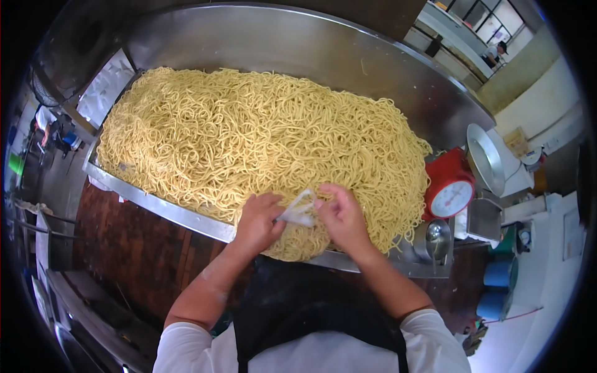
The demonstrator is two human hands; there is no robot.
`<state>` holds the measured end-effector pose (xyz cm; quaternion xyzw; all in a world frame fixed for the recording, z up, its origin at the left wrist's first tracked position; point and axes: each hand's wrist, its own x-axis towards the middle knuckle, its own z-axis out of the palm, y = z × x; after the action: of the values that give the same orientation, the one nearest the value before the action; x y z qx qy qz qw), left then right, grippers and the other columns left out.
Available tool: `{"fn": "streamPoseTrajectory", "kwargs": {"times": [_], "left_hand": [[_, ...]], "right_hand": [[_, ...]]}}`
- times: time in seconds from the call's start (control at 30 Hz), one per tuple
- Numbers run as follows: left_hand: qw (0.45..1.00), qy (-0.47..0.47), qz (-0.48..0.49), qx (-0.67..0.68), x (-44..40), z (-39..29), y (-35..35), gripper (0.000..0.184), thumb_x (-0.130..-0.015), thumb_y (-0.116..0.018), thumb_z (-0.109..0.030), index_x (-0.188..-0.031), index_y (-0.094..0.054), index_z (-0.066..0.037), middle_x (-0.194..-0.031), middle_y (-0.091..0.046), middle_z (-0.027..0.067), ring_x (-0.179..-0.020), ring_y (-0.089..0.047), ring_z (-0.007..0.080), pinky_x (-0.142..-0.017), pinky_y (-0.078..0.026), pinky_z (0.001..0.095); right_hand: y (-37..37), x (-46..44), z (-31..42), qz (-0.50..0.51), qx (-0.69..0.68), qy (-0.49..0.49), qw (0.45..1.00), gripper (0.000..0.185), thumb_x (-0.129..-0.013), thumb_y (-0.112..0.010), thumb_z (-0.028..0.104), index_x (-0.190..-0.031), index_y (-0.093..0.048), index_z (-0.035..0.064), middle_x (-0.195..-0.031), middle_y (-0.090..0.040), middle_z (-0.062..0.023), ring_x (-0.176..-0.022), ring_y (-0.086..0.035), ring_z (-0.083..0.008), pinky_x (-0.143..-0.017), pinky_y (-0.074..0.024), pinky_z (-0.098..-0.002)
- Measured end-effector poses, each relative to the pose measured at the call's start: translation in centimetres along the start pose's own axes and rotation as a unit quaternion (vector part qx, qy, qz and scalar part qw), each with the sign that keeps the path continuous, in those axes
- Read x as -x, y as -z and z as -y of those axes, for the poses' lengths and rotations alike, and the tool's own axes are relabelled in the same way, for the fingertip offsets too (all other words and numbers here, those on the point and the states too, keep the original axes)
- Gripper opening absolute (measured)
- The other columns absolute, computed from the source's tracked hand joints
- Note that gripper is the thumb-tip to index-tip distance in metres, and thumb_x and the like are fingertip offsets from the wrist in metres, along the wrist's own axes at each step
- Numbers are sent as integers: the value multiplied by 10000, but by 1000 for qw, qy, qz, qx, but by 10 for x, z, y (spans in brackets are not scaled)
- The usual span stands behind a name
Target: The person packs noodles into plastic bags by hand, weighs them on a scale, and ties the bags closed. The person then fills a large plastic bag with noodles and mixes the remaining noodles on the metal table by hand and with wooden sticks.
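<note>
A clear plastic bag (295,244) full of yellow noodles sits at the front edge of the metal trough, close to my body. My left hand (260,221) is closed on the gathered neck of the bag. My right hand (342,217) pinches a twisted end of the same plastic between thumb and fingers, so a loop of film spans the gap between both hands. Behind them spreads a large heap of loose noodles (261,130), filling most of the trough (168,208).
Right of the noodles stands a red dial scale (451,186) with a round metal pan (485,160). A metal bowl (435,239) is at the trough's right front corner. White plastic bags (106,90) hang at the left end. Blue containers (497,273) stand at right. Another person (494,55) is far back.
</note>
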<state>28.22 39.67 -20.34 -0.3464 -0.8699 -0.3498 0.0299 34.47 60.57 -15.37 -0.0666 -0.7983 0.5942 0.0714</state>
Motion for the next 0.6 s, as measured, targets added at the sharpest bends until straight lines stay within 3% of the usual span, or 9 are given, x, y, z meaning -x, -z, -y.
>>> {"fn": "streamPoseTrajectory", "kwargs": {"times": [0.07,0.13,0.27,0.33,0.4,0.47,0.5,0.53,0.6], "left_hand": [[1000,-26,-3,-4,-1,-8,9,220,-721,-695,-154,-930,-723,-88,-1137,-654,132,-1098,-587,323,-973,-434,480],[999,-32,-2,-12,-2,-10,13,199,-716,-698,-150,-902,-723,-85,-1083,-668,126,-1046,-608,319,-927,-460,457],[999,-35,34,-13,-6,-15,26,150,-724,-707,-127,-860,-705,-66,-976,-670,126,-951,-629,315,-830,-501,401],[998,-14,50,26,-6,-13,29,123,-764,-695,-149,-845,-700,-56,-950,-664,130,-941,-627,319,-825,-499,399],[996,3,66,65,-6,-11,31,128,-805,-683,-171,-829,-694,-46,-925,-659,134,-931,-625,323,-820,-497,398],[994,93,42,49,-5,-12,33,291,-855,-664,-322,-806,-685,-36,-811,-650,136,-826,-634,340,-761,-509,410],[994,93,41,49,-7,-15,36,291,-855,-664,-322,-806,-685,-36,-811,-650,136,-826,-634,340,-761,-509,410],[981,159,108,-9,-15,-26,46,345,-827,-675,-379,-810,-692,-35,-786,-657,143,-789,-641,349,-733,-515,423],[956,226,174,-66,-31,-34,54,403,-799,-686,-437,-814,-698,-34,-761,-663,149,-751,-647,357,-706,-522,436]], "right_hand": [[10,-9,-7,-69,76,45,994,388,-872,-716,228,-1168,-588,13,-883,-637,-53,-710,-547,-92,-653,-476,-238],[16,-11,-10,153,75,-78,982,388,-860,-733,233,-1150,-613,5,-896,-649,-66,-726,-557,-102,-668,-482,-230],[8,-5,-16,196,-4,38,980,317,-860,-738,229,-1042,-647,-14,-862,-641,-57,-730,-561,-103,-670,-475,-231],[12,-5,-13,189,-26,-164,968,259,-884,-713,229,-953,-660,-14,-832,-637,-34,-729,-559,-104,-671,-468,-248],[13,-5,-12,161,-69,-181,968,250,-889,-707,236,-940,-656,-3,-819,-634,-22,-720,-548,-96,-667,-463,-257],[12,0,-7,132,-112,-199,965,241,-893,-700,242,-928,-653,8,-805,-630,-9,-711,-536,-88,-662,-457,-265],[5,7,-2,152,-51,-142,977,215,-889,-692,235,-915,-656,25,-807,-629,-20,-706,-551,-117,-663,-466,-290],[-3,15,6,171,11,-84,982,189,-884,-684,228,-901,-660,42,-809,-629,-31,-701,-565,-146,-664,-475,-316],[-25,33,29,232,91,175,953,124,-878,-672,191,-907,-675,70,-833,-624,-40,-762,-610,-200,-667,-498,-310]]}}
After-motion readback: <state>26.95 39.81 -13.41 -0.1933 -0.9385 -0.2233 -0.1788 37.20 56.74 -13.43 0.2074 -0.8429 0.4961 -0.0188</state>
